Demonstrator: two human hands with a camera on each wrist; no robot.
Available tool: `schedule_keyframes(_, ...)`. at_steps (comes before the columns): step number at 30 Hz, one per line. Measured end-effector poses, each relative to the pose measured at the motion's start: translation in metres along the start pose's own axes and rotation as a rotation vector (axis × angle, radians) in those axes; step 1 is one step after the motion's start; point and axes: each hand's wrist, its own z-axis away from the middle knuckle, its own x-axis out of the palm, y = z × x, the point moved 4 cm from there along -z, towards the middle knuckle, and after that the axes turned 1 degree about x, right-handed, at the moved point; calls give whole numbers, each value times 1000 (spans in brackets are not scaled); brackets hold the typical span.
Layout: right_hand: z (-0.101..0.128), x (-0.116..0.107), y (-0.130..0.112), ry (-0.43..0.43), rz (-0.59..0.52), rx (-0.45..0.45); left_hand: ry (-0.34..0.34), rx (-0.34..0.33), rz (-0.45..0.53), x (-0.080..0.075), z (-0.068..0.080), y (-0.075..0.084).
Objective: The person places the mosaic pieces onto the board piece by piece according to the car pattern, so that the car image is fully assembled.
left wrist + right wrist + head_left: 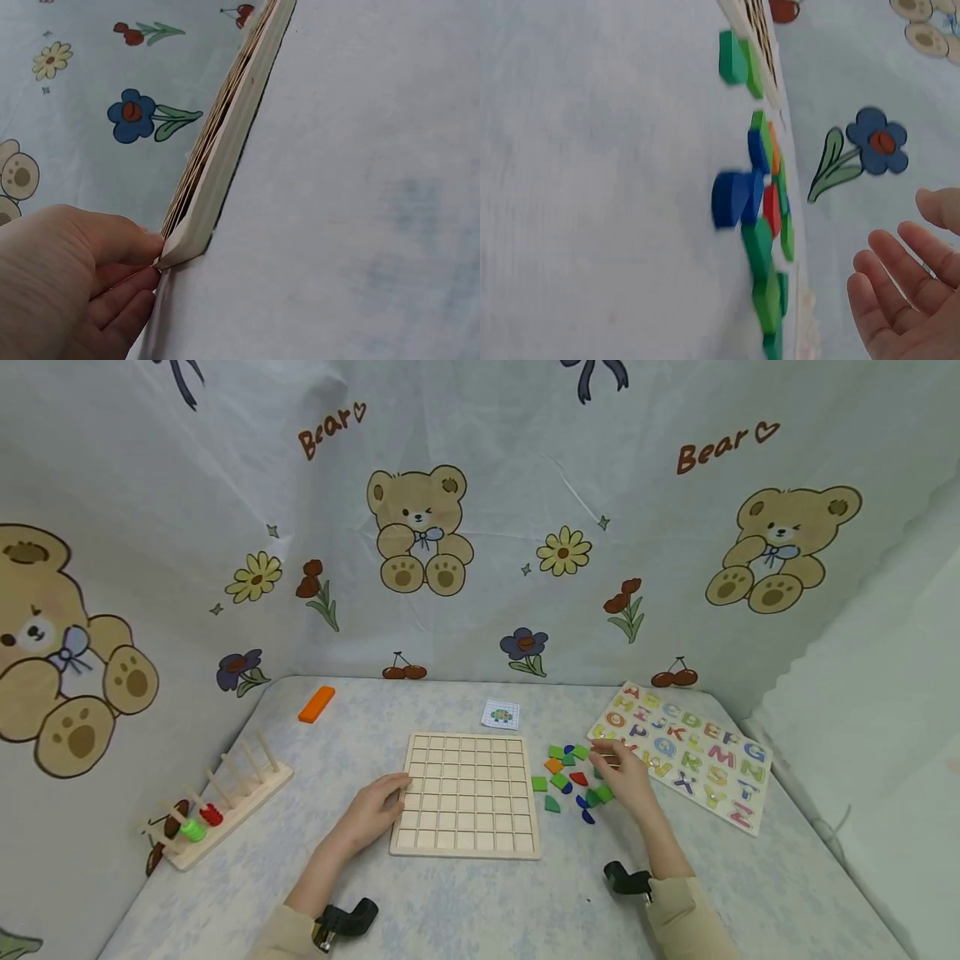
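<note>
A wooden grid board (468, 793) lies flat in the middle of the table. My left hand (393, 792) rests against its left edge, and in the left wrist view the fingertips (146, 251) touch the board's near corner (187, 244). Several small coloured pieces (570, 777), green, blue, red and orange, lie scattered just right of the board. My right hand (609, 758) hovers over their right side. In the right wrist view its fingers (889, 281) are spread and hold nothing, while the pieces (761, 225) lie beside it.
An alphabet puzzle board (686, 752) lies at the right. A small picture card (500, 714) sits behind the grid board and an orange block (317, 703) at the back left. A wooden peg rack (217, 793) with rings stands at the left. Printed fabric walls enclose the table.
</note>
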Motion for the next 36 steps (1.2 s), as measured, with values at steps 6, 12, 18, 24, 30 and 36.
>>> schedule_keyframes(6, -5, -6, 23, 19, 61, 105, 8, -19, 25, -1, 4, -3)
schedule_keyframes(12, -6, -3, 39, 18, 109, 116, 3, -27, 42, 1, 4, -4)
schedule_keyframes(18, -6, -1, 49, -10, 131, 81, 4, -27, 54, 1, 4, -3)
schedule_keyframes(24, -8, 3, 56, -20, 143, 54, 4, -27, 55, 0, 5, -1)
schedule_keyframes(30, -8, 6, 60, 2, 166, 27, 15, 6, 25, 0, 3, 0)
schedule_keyframes(36, -9, 8, 62, 20, 167, 1, 26, 24, 6, 0, 2, -1)
